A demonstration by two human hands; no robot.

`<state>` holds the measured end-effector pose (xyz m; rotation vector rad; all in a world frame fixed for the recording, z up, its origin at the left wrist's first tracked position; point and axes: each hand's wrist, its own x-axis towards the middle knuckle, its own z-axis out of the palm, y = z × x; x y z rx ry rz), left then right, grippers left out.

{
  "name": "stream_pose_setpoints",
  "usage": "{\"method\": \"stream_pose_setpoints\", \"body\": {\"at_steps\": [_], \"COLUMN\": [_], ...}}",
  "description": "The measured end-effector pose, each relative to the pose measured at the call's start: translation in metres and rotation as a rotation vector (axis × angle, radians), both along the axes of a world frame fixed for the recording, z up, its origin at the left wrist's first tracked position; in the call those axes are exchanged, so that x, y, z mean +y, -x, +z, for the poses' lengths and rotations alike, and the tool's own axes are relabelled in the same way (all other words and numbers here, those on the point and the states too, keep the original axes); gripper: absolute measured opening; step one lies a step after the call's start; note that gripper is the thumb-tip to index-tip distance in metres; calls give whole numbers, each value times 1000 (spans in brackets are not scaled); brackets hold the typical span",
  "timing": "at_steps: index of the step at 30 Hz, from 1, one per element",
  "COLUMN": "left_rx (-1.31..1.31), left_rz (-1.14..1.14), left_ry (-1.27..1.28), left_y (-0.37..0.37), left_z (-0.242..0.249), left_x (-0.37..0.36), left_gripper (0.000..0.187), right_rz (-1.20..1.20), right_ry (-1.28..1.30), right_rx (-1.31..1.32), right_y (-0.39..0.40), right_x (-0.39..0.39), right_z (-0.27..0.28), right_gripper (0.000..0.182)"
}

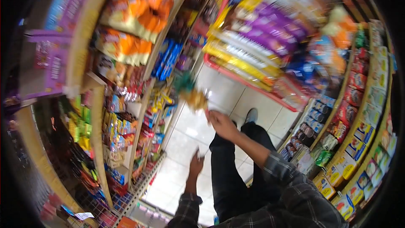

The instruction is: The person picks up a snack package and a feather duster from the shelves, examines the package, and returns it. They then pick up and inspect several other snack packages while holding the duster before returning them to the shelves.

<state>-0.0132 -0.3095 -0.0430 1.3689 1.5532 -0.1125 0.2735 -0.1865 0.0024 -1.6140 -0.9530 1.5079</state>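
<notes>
Snack packet — green at its top, yellowish below, blurred in the shot — sat at the fingertips of the right hand, raised over the pale tiled floor of a shop aisle, and everything else is placed from that packet. Far to its left stood purple boxes on the upper end of a wooden shelf unit. Nearer, up and to the left of the packet, lay orange snack bags, and just beside it blue packs lined a shelf edge. Below and left of the packet hung rows of small sweets with a wire basket rack at floor level. Directly below the packet the left hand was lifted, its fingers loosely spread and touching nothing. The right hand's fingers were pinched around the packet's lower end — its plaid sleeve ran down to the right. Above and right of the packet stood a red rack of yellow and purple bars, and farthest right were shelves of tins and boxes.
</notes>
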Motion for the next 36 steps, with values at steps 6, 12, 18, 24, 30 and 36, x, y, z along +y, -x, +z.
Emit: {"method": "stream_pose_setpoints", "body": {"at_steps": [6,12,18,24,30,36], "left_rx": [288,163,-89,-354,-364,-746], "left_rz": [-89,-10,331,604,596,457], "left_ry": [440,383,173,-224,-254,-264], "left_y": [90,69,37,-32,-128,-242], "left_z": [-5,7,2,146,243,343], "left_x": [-190,-153,-63,41,32,24], "left_gripper": [41,37,35,40,42,43], "right_rz": [329,122,-358,-194,-145,-165], "right_ry": [-50,-205,-393,-270,-326,-566], "right_rx": [-25,-582,-990,-1029,-926,-729], "right_y": [-115,-197,-263,-281,-296,-295], "right_x": [-124,-118,-70,-37,-32,-27], "right_z": [173,296,306,301,290,328], "right_gripper": [40,34,52,67,59,52]}}
